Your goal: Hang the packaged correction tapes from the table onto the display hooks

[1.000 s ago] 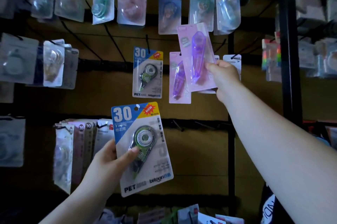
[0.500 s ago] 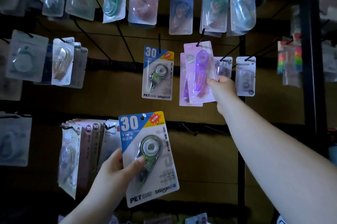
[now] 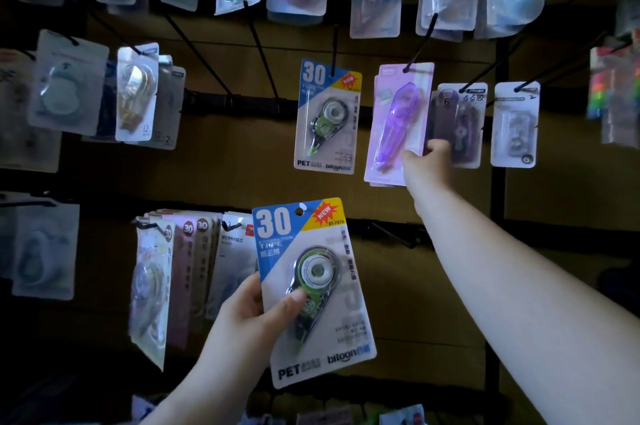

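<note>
My right hand pinches the lower right corner of a purple correction tape pack. That pack hangs on a black display hook, in front of another pack of the same kind. My left hand grips a blue and yellow "30" correction tape pack, thumb across its green dispenser, held upright below the hooks. An identical "30" pack hangs on the hook just left of the purple one.
Rows of black hooks on a brown board carry several packs: a dense bunch at lower left, two packs right of the purple one, blurred ones along the top. A black upright post stands at right.
My right hand slid the purple pack onto the hook, so it now hangs straight. The left hand with the "30" pack stayed roughly where it was.
</note>
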Demonstrator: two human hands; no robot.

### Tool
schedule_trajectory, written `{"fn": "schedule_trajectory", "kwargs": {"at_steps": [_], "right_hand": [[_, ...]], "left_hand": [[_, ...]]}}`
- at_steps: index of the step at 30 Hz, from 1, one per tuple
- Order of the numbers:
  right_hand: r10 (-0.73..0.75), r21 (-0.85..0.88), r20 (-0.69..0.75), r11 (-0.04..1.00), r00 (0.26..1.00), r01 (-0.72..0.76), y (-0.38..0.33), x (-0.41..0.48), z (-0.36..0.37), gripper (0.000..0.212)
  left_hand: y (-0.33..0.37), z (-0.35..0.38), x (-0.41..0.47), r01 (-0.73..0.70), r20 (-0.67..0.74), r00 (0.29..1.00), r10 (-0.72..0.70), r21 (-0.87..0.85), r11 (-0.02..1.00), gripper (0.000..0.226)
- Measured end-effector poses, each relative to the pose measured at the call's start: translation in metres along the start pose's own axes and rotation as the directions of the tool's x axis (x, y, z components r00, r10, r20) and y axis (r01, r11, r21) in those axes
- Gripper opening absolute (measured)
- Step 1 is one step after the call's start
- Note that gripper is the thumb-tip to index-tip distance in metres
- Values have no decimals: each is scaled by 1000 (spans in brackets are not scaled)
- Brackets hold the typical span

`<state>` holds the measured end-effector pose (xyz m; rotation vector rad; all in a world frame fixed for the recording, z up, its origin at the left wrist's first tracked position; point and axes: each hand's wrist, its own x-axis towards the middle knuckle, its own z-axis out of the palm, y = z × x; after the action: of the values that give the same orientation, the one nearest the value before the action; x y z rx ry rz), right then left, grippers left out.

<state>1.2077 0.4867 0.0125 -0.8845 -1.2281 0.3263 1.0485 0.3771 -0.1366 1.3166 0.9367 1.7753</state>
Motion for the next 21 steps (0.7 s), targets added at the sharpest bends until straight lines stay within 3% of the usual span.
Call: {"fn": "schedule_trajectory", "kwargs": {"at_steps": [3, 5, 8, 9, 11, 12, 17, 21], "right_hand": [[-318, -251, -156, 929, 935, 274, 16, -19, -13, 41], [-411, -237, -196, 901, 891, 364, 18, -36, -22, 38], [-442, -70, 73, 892, 894, 446, 9, -63, -25, 11], [-416, -59, 215, 898, 884, 437, 4, -73, -24, 4], [-331, -92, 434, 909, 838, 407, 1, -89, -21, 21], [-296, -94, 475, 919, 829, 382, -1, -94, -19, 23], [-231, 85, 379, 973, 896, 214, -22, -81, -18, 25], [-237, 133, 274, 969, 932, 207, -55, -62, -20, 23]], "left_hand": [[3, -4, 0, -45, -10, 999, 46, 18, 999, 21], [8, -4, 0, -63, -17, 998, 63, 19, 998, 21], [18, 1, -2, -96, -9, 995, 96, 43, 995, 20], [23, 4, -2, -114, 2, 993, 114, 43, 993, 21], [33, 12, -3, -160, 16, 987, 159, 40, 986, 22], [38, 16, -2, -178, 18, 984, 177, 40, 983, 22], [57, 28, 4, -241, 14, 971, 240, 67, 968, 28], [77, 38, 7, -256, 102, 964, 246, 102, 961, 54]]}}
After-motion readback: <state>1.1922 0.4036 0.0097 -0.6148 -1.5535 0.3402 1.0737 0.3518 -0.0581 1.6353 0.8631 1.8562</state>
